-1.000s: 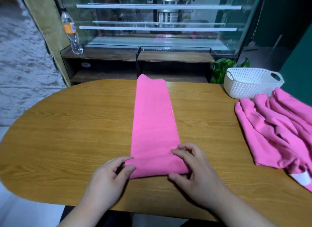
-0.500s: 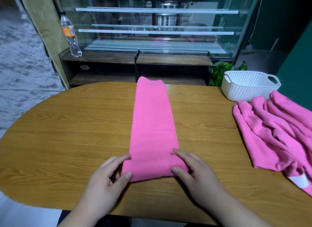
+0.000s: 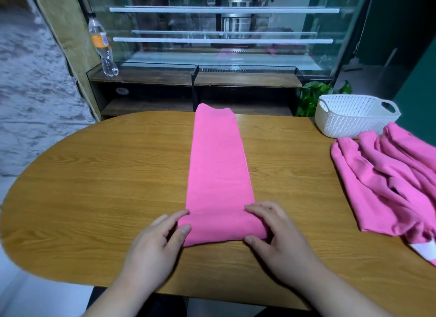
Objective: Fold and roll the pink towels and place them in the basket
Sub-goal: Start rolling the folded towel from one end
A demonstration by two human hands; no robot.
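A pink towel [image 3: 218, 165], folded into a long narrow strip, lies down the middle of the wooden table [image 3: 94, 187]. Its near end is turned up into a short roll [image 3: 219, 229]. My left hand [image 3: 153, 243] pinches the roll's left end between thumb and fingers. My right hand [image 3: 276, 236] grips the roll's right end, fingers curled over the top and thumb at the front. A heap of loose pink towels [image 3: 389, 180] lies at the right of the table. The white woven basket [image 3: 354, 116] stands at the far right, with nothing visible inside.
Behind the table stands a glass display case [image 3: 224, 33] on a dark wooden shelf, with a plastic bottle [image 3: 102, 48] on its left corner. A green plant [image 3: 313, 97] shows beside the basket. Bare tabletop lies left of the strip.
The roll at the near end has grown thicker and moved a little away from me. Both hands followed it along the strip.
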